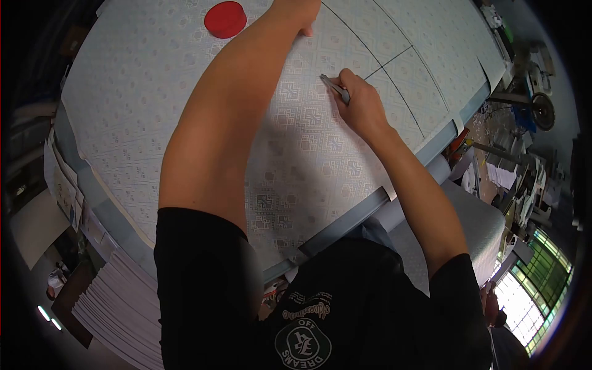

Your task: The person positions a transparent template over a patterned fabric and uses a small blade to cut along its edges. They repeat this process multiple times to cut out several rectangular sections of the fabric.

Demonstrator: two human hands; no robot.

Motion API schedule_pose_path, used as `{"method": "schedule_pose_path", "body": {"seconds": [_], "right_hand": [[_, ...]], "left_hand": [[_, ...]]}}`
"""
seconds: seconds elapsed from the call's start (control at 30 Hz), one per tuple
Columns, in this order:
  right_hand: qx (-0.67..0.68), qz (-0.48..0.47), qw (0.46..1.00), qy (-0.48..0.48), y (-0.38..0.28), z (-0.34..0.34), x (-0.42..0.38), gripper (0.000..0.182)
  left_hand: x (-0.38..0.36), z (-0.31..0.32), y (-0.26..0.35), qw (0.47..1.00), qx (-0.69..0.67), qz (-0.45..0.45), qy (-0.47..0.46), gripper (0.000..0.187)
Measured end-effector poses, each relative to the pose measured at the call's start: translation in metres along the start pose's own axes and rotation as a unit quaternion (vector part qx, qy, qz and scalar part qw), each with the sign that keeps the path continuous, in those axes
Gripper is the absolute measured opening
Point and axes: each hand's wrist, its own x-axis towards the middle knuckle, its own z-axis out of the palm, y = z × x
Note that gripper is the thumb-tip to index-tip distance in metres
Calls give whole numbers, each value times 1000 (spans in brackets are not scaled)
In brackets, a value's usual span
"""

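Pale patterned fabric (pixel 296 123) is spread across a large table. My right hand (pixel 361 102) is closed around a slim grey tool (pixel 338 89), its narrow tip pointing up and left, close over the fabric. At the top edge of the view, my left hand (pixel 302 12) reaches far forward onto the cloth. Only part of it shows, with one fingertip at the fabric and the other fingers hidden. Dark lines (pixel 382 66) cross on the fabric to the right of both hands. A round red object (pixel 226 20) lies to the left of my left forearm.
The grey table edge (pixel 345 219) runs close in front of my body. Below it, to the right, is a roll of patterned material (pixel 475 216). A stack of folded pale sheets (pixel 117 308) stands at lower left. Clutter and a wheel (pixel 542 111) lie beyond the right edge.
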Motion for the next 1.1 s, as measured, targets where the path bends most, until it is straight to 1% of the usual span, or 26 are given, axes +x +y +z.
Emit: {"method": "schedule_pose_path", "body": {"seconds": [0.1,0.2,0.27,0.3,0.33,0.37,0.4,0.47,0.6,0.7,0.77,0.8,0.83,0.87,0.9,0.93,1.0,1.07,1.1], "right_hand": [[-33,-5,999,-13,-8,-1,10,19],[-38,-11,999,-14,-16,8,43,17],[-13,-33,999,13,-20,25,74,14],[-14,-29,999,15,-24,32,88,14],[-8,-41,999,34,-28,39,101,17],[-1,-51,997,51,-31,44,110,20],[-1,-47,998,50,-31,49,116,20],[36,-61,994,86,-31,58,124,20],[37,-88,989,114,-23,70,128,20],[72,-118,980,143,-18,73,124,19],[149,-77,980,104,-13,62,108,21],[150,-61,982,92,-12,50,93,21],[152,-46,984,80,-8,36,74,20],[158,-41,982,93,0,23,55,20],[164,-36,980,105,14,10,33,21],[130,-23,983,125,39,0,12,20],[106,-22,981,162,75,-35,-19,20],[61,48,980,181,107,-61,-40,27],[69,40,981,179,116,-66,-49,27]], "left_hand": [[-3,-2,-4,1000,-2,-17,15,44],[3,3,-17,1000,-5,-18,23,45],[10,4,-26,999,-7,-17,30,45],[15,2,-32,999,-8,-15,35,45],[4,14,-36,999,-9,-15,41,46],[21,4,-43,999,-11,-14,45,46],[25,4,-50,999,-15,-15,48,46],[29,10,-60,998,-20,-20,54,47],[19,10,-52,996,-25,-37,74,48],[8,3,-35,994,-23,-57,90,49],[-12,1,-18,992,-23,-69,103,49],[-18,-5,-13,990,-23,-78,113,50],[-41,-6,3,988,-23,-89,124,50],[-58,-10,22,985,-22,-102,136,50],[-67,-17,23,982,-21,-114,146,51],[-76,8,29,964,3,-92,249,50],[-105,34,75,949,-76,-78,296,49],[-119,86,120,923,-80,-41,373,51],[-130,99,143,918,-103,-76,376,54]]}}
